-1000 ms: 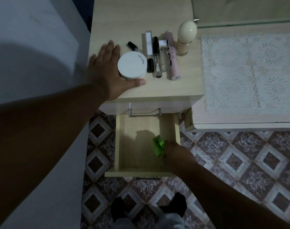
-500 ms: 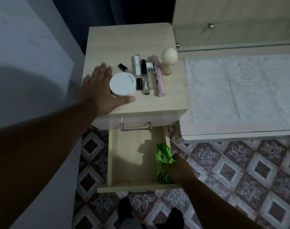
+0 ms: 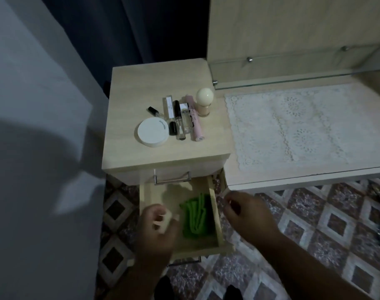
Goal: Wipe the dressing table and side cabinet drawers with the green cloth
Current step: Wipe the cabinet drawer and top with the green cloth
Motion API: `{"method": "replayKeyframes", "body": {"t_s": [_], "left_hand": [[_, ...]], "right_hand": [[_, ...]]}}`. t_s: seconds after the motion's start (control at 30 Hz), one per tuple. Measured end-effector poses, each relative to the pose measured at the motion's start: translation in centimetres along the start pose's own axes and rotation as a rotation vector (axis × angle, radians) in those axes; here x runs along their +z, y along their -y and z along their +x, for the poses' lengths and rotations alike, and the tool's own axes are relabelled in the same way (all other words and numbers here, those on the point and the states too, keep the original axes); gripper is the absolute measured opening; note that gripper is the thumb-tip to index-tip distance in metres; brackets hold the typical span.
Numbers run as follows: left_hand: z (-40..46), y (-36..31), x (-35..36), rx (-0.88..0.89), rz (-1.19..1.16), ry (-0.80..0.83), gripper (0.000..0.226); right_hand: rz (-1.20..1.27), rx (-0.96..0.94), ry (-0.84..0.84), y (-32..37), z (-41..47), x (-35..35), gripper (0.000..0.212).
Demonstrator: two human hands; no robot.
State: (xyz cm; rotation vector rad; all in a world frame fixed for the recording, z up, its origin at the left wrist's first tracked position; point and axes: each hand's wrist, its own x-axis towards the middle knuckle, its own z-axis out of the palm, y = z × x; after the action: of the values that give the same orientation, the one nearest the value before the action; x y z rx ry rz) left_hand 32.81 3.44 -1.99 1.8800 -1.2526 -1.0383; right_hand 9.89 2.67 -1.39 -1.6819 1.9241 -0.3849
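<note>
Both hands, left (image 3: 155,230) and right (image 3: 247,213), loosely curled and empty, flanking the crumpled green cloth (image 3: 194,215) inside the open drawer (image 3: 215,215)

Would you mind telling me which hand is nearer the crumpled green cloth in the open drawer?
Left. The left hand hovers beside the crumpled green cloth, over the open drawer; the right hand is outside its right wall.
</note>
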Motion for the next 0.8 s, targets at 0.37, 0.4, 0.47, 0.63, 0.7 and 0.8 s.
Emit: {"method": "replayKeyframes", "body": {"t_s": [0.37, 0.4, 0.47, 0.63, 0.7, 0.8], "left_hand": [[6.4, 7.4, 9.4, -0.183, 0.571, 0.245, 0.098], [6.3, 7.3, 9.6, -0.060, 0.656, 0.212, 0.090], [5.9, 7.1, 10.3, 0.262, 0.845, 0.180, 0.071], [5.4, 7.3, 13.5, 0.349, 1.110, 0.492, 0.064], [5.6, 8.4, 14.2, 0.177, 1.041, 0.496, 0.080], [6.0, 9.2, 14.2, -0.006, 0.757, 0.426, 0.090]], "right_hand": [[-0.499, -0.154, -0.054, -8.2, 10.4, -1.6, 0.079], [-0.487, -0.158, -0.057, -8.5, 10.4, -1.3, 0.078], [-0.466, -0.156, -0.060, -8.6, 10.8, -1.4, 0.076], [-0.450, -0.159, -0.056, -8.5, 10.8, -1.4, 0.077], [-0.446, -0.163, -0.050, -8.5, 10.8, -1.4, 0.077], [-0.442, -0.157, -0.060, -8.5, 11.0, -1.4, 0.077]]}}
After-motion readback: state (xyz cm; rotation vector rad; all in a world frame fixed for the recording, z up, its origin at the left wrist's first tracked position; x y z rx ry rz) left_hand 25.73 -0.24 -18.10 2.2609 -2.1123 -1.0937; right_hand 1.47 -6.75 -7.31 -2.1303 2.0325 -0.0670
